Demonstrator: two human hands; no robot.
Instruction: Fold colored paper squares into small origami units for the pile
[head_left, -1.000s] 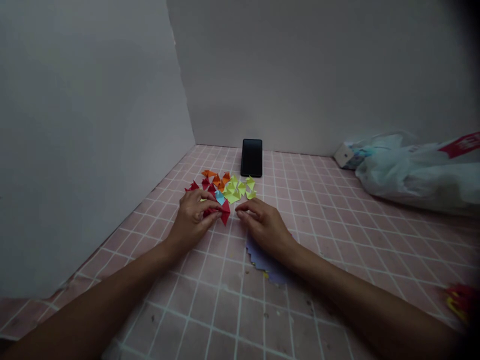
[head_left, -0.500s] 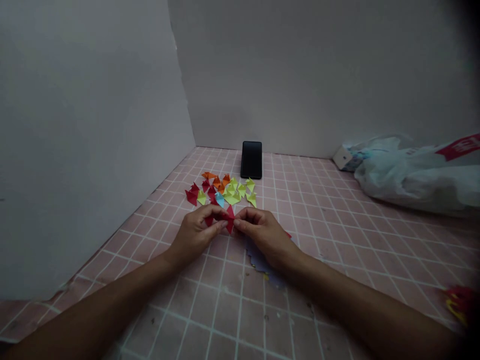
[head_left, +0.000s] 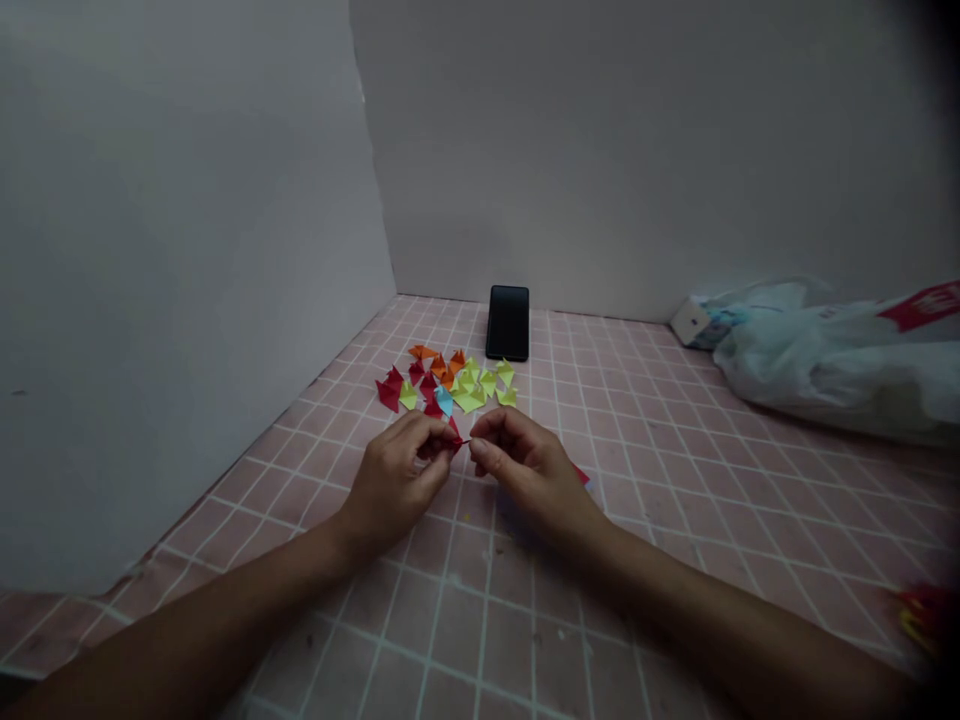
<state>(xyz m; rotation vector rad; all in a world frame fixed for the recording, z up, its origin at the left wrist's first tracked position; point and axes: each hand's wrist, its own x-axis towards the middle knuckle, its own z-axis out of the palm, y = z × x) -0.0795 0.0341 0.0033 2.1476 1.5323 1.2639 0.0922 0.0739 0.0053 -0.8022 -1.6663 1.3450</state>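
The only lettering in view is on the bag (head_left: 832,365) at the right: pale characters on a red patch (head_left: 926,307), too blurred to read with certainty. A box (head_left: 690,322) beside the bag's left end carries blue markings, also too soft to make out.

The left hand (head_left: 394,470) has its grip closed on a small red paper (head_left: 454,430), pinched between thumb and fingertips, with a point of it rising above them. The right hand (head_left: 525,460) has thumb and forefinger brought almost together at a thin dark tip of the same paper; whether they clamp that tip or only touch it, I cannot tell. The red paper is held between the two hands, low over the middle of the tabletop (head_left: 450,620), which is pink with a white grid.

Just beyond the hands lies a cluster of folded papers: orange pieces (head_left: 438,366) at the back, dark red pieces (head_left: 389,388) mostly left, yellow-green pieces (head_left: 469,397) mostly right, and a blue piece (head_left: 444,401) at the near side. Behind them is a black phone (head_left: 508,322). A red corner (head_left: 581,475) shows beside the right hand, and a blurred red-and-yellow bundle (head_left: 926,612) sits at the right edge.
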